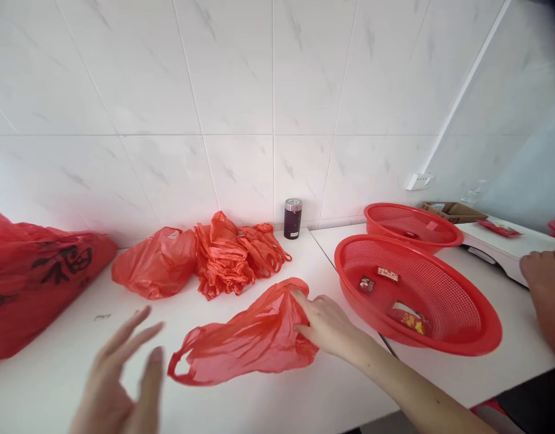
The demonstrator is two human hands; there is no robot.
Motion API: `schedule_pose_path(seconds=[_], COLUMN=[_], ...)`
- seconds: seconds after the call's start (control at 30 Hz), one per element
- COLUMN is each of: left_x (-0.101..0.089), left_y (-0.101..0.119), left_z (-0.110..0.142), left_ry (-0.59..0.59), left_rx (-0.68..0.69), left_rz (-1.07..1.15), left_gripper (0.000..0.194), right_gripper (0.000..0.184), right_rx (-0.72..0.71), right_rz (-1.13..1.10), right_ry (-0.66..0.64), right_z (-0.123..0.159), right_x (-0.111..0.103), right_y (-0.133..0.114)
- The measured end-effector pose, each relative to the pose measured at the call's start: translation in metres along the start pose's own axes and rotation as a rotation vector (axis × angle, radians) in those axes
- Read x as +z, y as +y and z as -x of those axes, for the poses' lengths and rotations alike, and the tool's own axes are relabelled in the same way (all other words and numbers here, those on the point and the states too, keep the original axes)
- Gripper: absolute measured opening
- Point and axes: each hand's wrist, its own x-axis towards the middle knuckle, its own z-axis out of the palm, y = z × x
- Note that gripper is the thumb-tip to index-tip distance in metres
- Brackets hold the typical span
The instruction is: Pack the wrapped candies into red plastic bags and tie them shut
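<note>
A thin red plastic carrier bag (254,343) lies stretched across the white table, its handle loop pointing left. My right hand (325,322) grips the bag's right end, where the film is bunched around the fingers; index finger and thumb show against it. To the left of the handle, my left hand (123,380) hovers with fingers apart and nothing in them, a little blurred. Behind the bag sits a crumpled pile of red plastic bags (223,253). Beside that pile is a puffed-out red bag (155,265); its contents, if any, cannot be made out.
A large red bag with black characters (55,271) stands at left. Near the tiled wall is a dark tumbler (293,220). At right are a red basket holding small packets (467,301), a second red basket (372,220), a white scale (498,244) and another person's hand (543,283).
</note>
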Motion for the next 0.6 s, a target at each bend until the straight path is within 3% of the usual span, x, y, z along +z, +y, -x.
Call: schedule_pose_path(seconds=[0.03, 0.1, 0.17, 0.23, 0.3, 0.4, 0.53, 0.6], left_x=[0.013, 0.044, 0.071, 0.082, 0.074, 0.045, 0.023, 0.023], left_y=[0.006, 0.006, -0.013, -0.045, -0.077, -0.105, -0.095, -0.081], left_z=[0.007, 0.018, 0.021, 0.016, 0.007, 0.0, 0.007, 0.012], left_ry=[-0.037, -0.232, -0.379, -0.416, -0.48, -0.547, -0.783, -0.776], left_rx=[0.142, 0.358, 0.337, 0.19, 0.031, -0.064, -0.047, -0.054], left_rz=[-0.115, -0.279, -0.421, -0.486, -0.55, -0.618, -0.334, -0.132], left_gripper=[0.026, 0.02, 0.022, 0.018, 0.026, 0.032, 0.042, 0.038], right_gripper=[0.076, 0.087, 0.096, 0.097, 0.094, 0.084, 0.063, 0.058], right_rx=[-0.02, -0.048, -0.055, -0.047, -0.028, 0.041, 0.112, 0.128], right_rz=[-0.036, -0.148, -0.285, -0.375, -0.418, -0.511, -0.621, -0.569], right_ry=[0.002, -0.017, -0.055, -0.078, -0.069, 0.021, 0.317, 0.466], right_z=[0.001, 0.006, 0.014, 0.024, 0.035, 0.047, 0.055, 0.061], right_x=[0.006, 0.017, 0.023, 0.022, 0.017, 0.008, 0.001, -0.002], right_y=[-0.006, -0.019, -0.029, -0.028, -0.017, 0.01, 0.04, 0.055])
